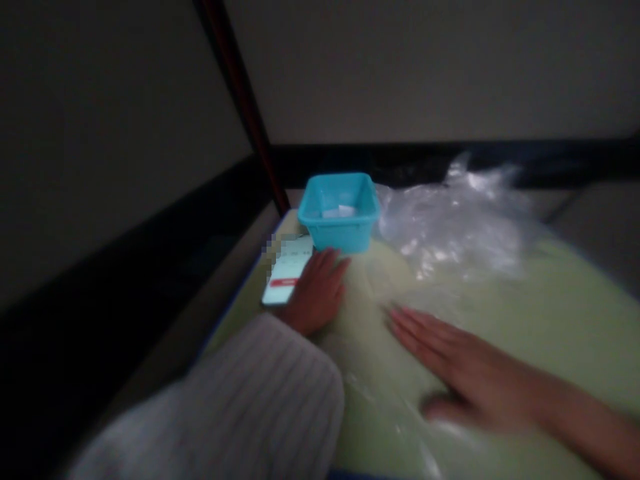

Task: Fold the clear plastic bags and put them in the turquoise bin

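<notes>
My left hand (320,291), in a light ribbed sleeve, lies with its fingers extended just in front of the turquoise basket. Beside it on the left is a phone (290,270) with a lit screen, partly covered by the hand. Stretched out low over the surface, my right hand (465,373) has its fingers straight and its thumb apart; motion blurs it a little. Beneath and around both hands lies a thin clear plastic sheet (400,427) on a yellow-green surface (565,320). Neither hand shows anything gripped.
The turquoise basket (340,237) stands at the far end with white pieces (345,211) inside. A crumpled heap of clear plastic (465,213) lies to its right. Behind are a pale wall (440,73) with a dark base and a thin reddish-brown pole (245,100).
</notes>
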